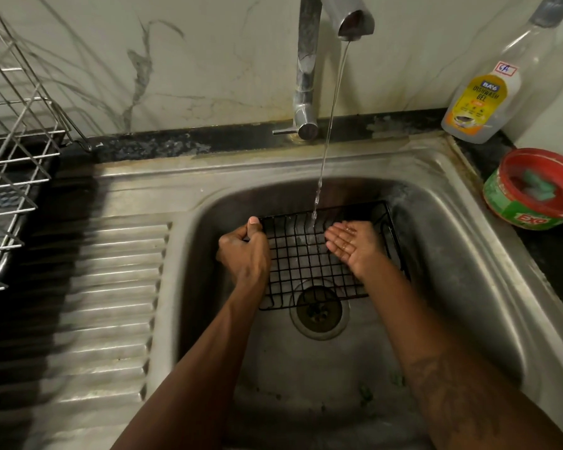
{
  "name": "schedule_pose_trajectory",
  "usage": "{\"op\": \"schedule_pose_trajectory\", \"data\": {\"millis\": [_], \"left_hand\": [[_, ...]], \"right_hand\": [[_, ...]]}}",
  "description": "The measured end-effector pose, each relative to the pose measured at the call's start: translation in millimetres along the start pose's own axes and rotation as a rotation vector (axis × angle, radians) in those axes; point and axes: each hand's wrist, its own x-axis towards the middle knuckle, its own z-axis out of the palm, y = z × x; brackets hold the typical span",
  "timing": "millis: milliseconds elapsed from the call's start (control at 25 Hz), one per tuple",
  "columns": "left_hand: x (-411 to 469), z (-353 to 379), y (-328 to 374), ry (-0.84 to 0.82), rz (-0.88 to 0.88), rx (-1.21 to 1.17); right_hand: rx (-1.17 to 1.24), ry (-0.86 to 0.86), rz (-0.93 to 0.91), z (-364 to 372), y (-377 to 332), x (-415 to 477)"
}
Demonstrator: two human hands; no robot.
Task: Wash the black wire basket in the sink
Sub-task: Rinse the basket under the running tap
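- Nearest us, the dull, scuffed stainless-steel sink showed its round slotted metal drain.
- Just beyond, the black wire basket, a thin-rod square grid with low sides, sat in the basin, its near edge over the drain.
- Our left grip curled round the basket's left rim.
- Our right grip lay open over the grid, palm up and wet, holding nothing.
- A thin clear water stream from the chrome tap struck the grid's far part.
- We judged rinsing under way. No suds showed, so soaping seemed left to do.
- The clear plastic dishwash gel bottle stood on the dark worktop behind.
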Motion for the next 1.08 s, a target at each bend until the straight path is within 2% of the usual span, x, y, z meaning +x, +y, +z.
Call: {"op": "schedule_pose_trajectory", "data": {"millis": [160,240,320,400,480,600,680,760,840,920,1000,1080], "left_hand": [[3,-3,-2,-0.008,-0.05,0.056],[4,-3,-3,0.008,-0.043,0.057],[3,-5,-1,-0.004,-0.001,0.042],[3,-8,2,-0.006,0.027,0.054],[7,-12,2,0.016,0.014,0.055],[9,-13,-1,0.003,-0.021,0.043],[8,-9,-1,-0.006,-0.036,0.053],[11,-6,-4,-0.034,-0.068,0.085],[12,-3,-4,-0.09,-0.108,0.129],[11,0,-5,-0.123,-0.129,0.17],[11,-2,-3,-0.117,-0.139,0.184],[10,-4,1,-0.097,-0.16,0.169]], "right_hand": [[0.046,0.167,-0.027,9,12,-3],[-0.118,0.032,0.065,27,29,-19],[-0.352,-0.233,0.239,48,49,-40],[-0.512,-0.332,0.288,59,57,-41],[-0.504,-0.285,0.198,50,44,-30],[-0.205,-0.03,0.04,14,7,-11],[-0.097,0.005,-0.005,4,-1,-8],[-0.106,-0.125,0.088,17,11,-15],[-0.26,-0.258,0.22,39,33,-21],[-0.375,-0.276,0.251,56,45,-26],[-0.356,-0.298,0.27,59,50,-28],[-0.518,-0.388,0.369,50,45,-33]]}}
